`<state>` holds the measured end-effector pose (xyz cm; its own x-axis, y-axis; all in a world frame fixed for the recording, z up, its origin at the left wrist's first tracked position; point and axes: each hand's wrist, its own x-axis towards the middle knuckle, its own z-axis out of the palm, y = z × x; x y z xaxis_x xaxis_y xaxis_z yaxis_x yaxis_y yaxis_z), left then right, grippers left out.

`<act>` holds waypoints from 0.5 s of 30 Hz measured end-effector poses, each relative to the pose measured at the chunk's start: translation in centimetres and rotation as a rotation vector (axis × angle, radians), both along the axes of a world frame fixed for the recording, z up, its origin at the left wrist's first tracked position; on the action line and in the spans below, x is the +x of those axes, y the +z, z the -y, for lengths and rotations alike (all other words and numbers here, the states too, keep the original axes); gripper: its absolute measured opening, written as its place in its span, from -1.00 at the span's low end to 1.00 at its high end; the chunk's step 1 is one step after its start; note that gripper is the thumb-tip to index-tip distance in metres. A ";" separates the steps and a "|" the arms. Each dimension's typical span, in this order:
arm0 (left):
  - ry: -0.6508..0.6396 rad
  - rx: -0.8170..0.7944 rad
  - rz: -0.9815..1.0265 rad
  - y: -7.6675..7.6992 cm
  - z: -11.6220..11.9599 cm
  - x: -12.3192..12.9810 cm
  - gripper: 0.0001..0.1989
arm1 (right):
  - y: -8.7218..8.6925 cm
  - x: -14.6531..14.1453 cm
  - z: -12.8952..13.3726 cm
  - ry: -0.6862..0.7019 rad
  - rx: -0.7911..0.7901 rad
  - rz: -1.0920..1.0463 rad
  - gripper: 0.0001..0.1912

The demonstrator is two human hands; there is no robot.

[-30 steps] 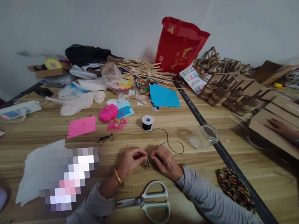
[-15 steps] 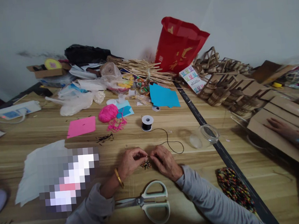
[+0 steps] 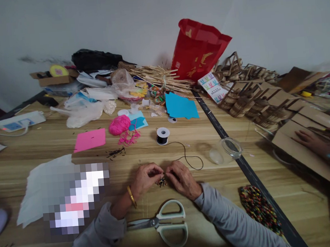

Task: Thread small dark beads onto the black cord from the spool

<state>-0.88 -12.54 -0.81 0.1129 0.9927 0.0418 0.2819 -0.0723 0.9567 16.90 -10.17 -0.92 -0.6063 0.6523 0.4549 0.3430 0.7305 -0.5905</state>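
Note:
My left hand point(image 3: 147, 178) is pinched at the fingertips, at a tiny piece, likely a bead, too small to make out. Close beside it, my right hand point(image 3: 183, 178) pinches the end of a black cord point(image 3: 185, 152). That cord loops back over the table to a white spool point(image 3: 163, 136) wound with black. A small pile of beads point(image 3: 161, 182) lies just below my fingertips. Scissors with pale handles point(image 3: 173, 225) rest nearer to me, blades pointing left. Short dark pieces point(image 3: 116, 153) are scattered beyond my left hand.
Pink card point(image 3: 89, 140), pink yarn point(image 3: 119, 125) and blue sheets point(image 3: 181, 105) lie farther back. A clear jar point(image 3: 231, 148) is on the right, above bead strands point(image 3: 260, 209). Another person's hands touch cardboard point(image 3: 292, 144) at far right. A red bag point(image 3: 200, 48) stands behind.
At far right, a second hand of the other person has come into view over the cardboard. My own hands have stayed almost still.

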 end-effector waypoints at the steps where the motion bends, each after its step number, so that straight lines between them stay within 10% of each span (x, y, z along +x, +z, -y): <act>1: 0.000 0.000 -0.006 0.0 0.0 0.0 -0.95 | 0.0 0.0 0.0 0.002 -0.001 0.001 -0.87; 15: 0.019 0.011 0.006 -0.1 0.0 0.1 -0.95 | -0.1 0.1 0.0 -0.003 -0.015 0.019 -0.86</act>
<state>-0.81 -12.52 -0.90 0.0942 0.9941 0.0530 0.2776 -0.0774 0.9576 17.00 -10.22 -0.99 -0.6132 0.6607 0.4330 0.3564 0.7206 -0.5947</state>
